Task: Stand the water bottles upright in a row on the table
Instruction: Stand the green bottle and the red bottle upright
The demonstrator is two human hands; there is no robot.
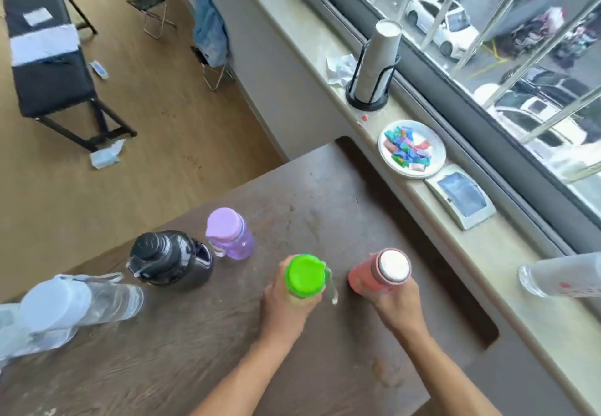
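Observation:
Five bottles stand upright on the brown table (325, 194). From the left: a clear bottle with a white cap (81, 302), a black jug (172, 259), a purple bottle (229, 233), a green-capped bottle (305, 274) and a pink bottle with a silver cap (380, 272). My left hand (283, 302) is wrapped around the green-capped bottle. My right hand (398, 305) grips the pink bottle from its near side. Both held bottles look upright; whether their bases touch the table is hidden.
A windowsill runs along the right with a paper plate of coloured bits (411, 149), a small scale (461, 196), a cup holder (374, 68) and a clear bottle lying at the far right (559, 274). A black bench (48, 58) and folding stools stand on the wooden floor.

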